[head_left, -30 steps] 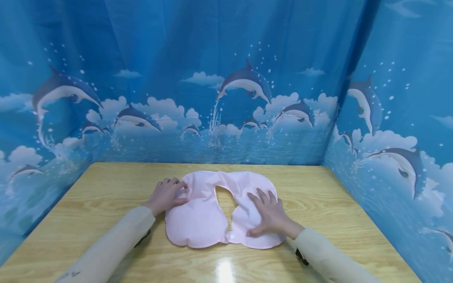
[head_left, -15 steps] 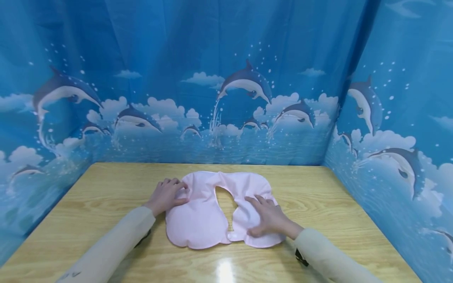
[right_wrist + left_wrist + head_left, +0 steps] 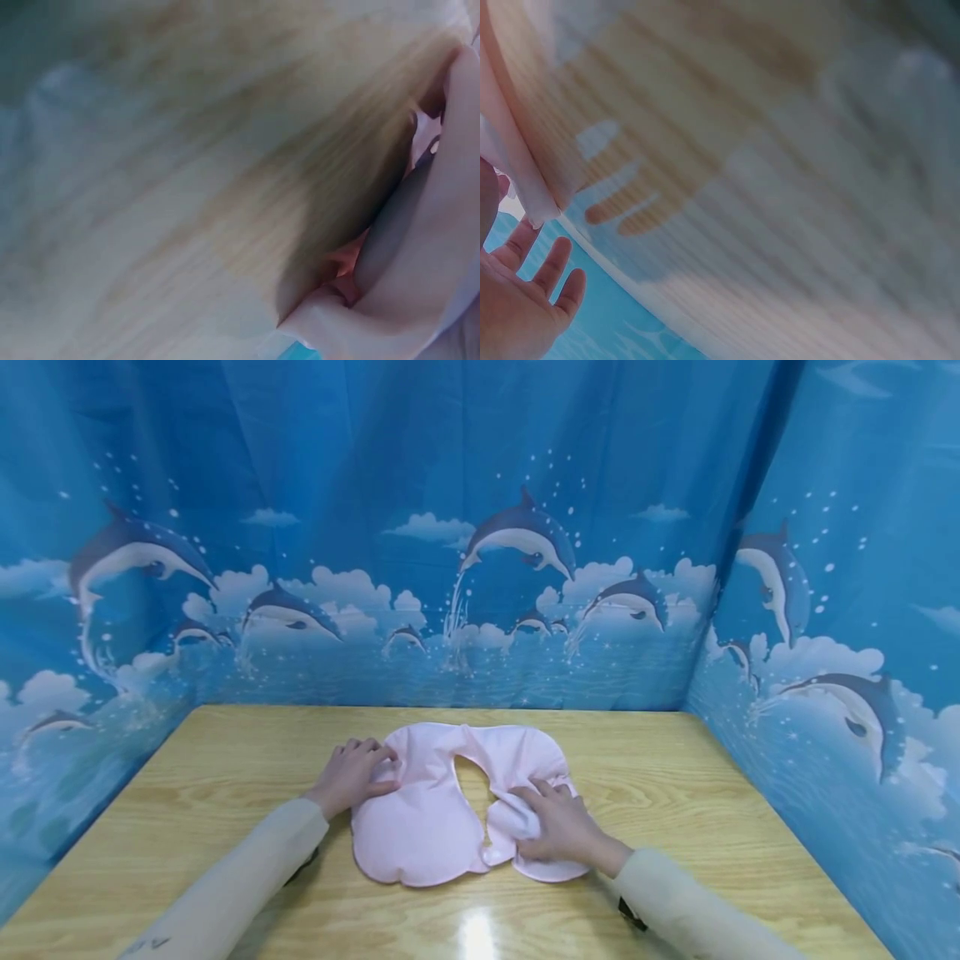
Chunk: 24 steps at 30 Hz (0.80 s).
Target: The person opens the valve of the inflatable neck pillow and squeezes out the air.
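Observation:
A pale pink baby bib [image 3: 420,835] with scalloped edges lies on the table, its teardrop neck hole facing me and a white snap [image 3: 491,856] at the strap ends. My left hand [image 3: 352,777] rests on the bib's left edge; in the left wrist view its fingers [image 3: 553,262] are spread, with one fingertip at the cloth. On the bib's right half, my right hand [image 3: 566,827] grips cloth bunched between thumb and curled fingers. The right wrist view shows a raised fold of the bib [image 3: 442,225] hiding most of that hand.
The wood-grain table [image 3: 675,777] extends on both sides of the bib, with a bright light reflection near its front. A blue curtain [image 3: 360,543] printed with dolphins hangs behind the table and along both sides.
My right hand has curled its spread fingers and drawn slightly inward, bunching the bib's right half and pulling in its right edge. The neck hole has narrowed. My left hand stays put.

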### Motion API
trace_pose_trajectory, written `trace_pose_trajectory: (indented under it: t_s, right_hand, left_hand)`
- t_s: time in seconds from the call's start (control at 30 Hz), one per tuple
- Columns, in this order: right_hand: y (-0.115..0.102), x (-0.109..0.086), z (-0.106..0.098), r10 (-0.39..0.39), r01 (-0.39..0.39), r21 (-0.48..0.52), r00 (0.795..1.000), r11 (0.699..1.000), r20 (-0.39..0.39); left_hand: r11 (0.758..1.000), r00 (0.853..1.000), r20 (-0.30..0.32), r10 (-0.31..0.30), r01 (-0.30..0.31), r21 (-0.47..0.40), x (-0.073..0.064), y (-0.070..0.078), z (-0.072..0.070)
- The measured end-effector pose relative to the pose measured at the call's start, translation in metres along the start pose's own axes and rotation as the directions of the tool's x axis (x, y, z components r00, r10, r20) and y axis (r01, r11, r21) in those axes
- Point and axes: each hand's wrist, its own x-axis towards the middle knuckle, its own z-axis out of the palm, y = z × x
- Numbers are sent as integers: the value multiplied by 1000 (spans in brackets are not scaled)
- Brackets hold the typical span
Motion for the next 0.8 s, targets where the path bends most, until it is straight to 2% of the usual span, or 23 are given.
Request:
trace_pose_trajectory:
  t_s: [0.27,0.43,0.8]
  right_hand:
    - [-4,0,6,3,-4,-42,1000,999,-27]
    - [-8,0,5,11,-11,-13,1000,1000,-29]
    - [-20,-1,0,62,-61,-16,997,998,44]
  left_hand:
    - [1000,1000,24,-15,15,-9,-1,0,1]
    - [1000,999,29,-18,18,-11,-1,0,2]
    - [1000,999,34,-26,26,-9,1,0,0]
